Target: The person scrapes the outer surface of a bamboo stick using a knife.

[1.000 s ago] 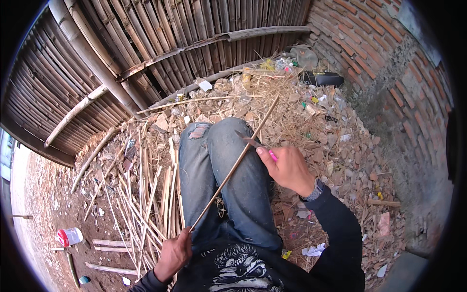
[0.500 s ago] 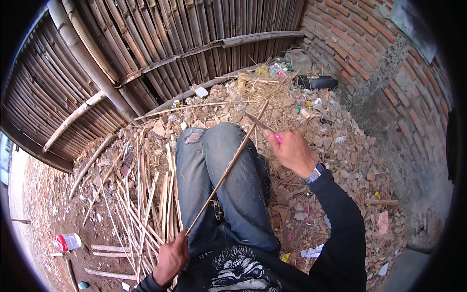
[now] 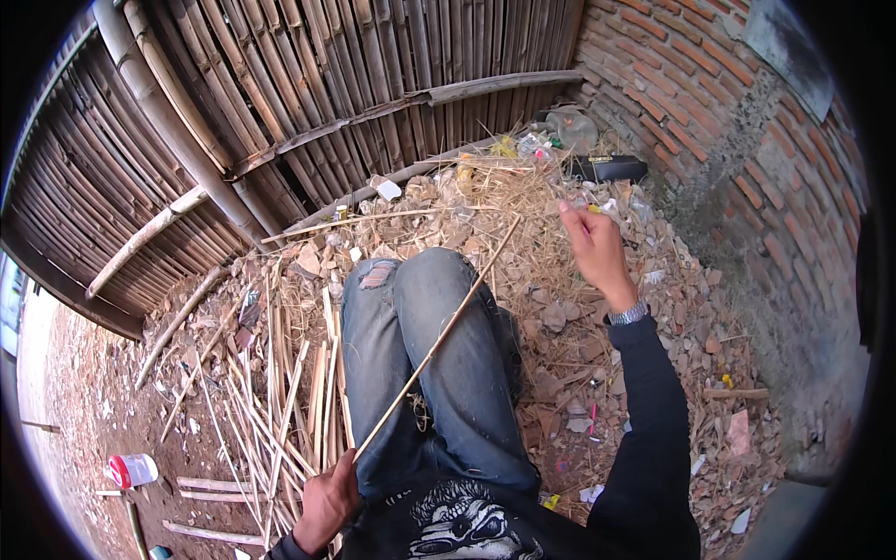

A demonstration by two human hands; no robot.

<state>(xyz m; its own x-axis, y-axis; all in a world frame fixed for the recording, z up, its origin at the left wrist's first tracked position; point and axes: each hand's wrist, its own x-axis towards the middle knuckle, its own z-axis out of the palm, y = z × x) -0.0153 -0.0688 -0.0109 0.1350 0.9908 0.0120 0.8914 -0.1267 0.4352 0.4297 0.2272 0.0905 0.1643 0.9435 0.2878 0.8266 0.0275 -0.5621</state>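
Note:
A long thin bamboo strip runs slantwise over my jeans-clad knees. My left hand grips its lower end near my waist. The strip's far tip points up toward the straw litter. My right hand, with a wristwatch on it, is stretched out beyond the strip's tip and off to its right, clear of it. Its fingers are curled around a small tool that the hand mostly hides.
A pile of split bamboo strips lies on the ground to my left. A bamboo wall stands ahead and a brick wall to the right. Straw, shavings, a plastic bottle, a black object and a red-and-white can litter the ground.
My right hand has slid up along the strip and off past its tip, away from me. My left hand keeps hold of the lower end.

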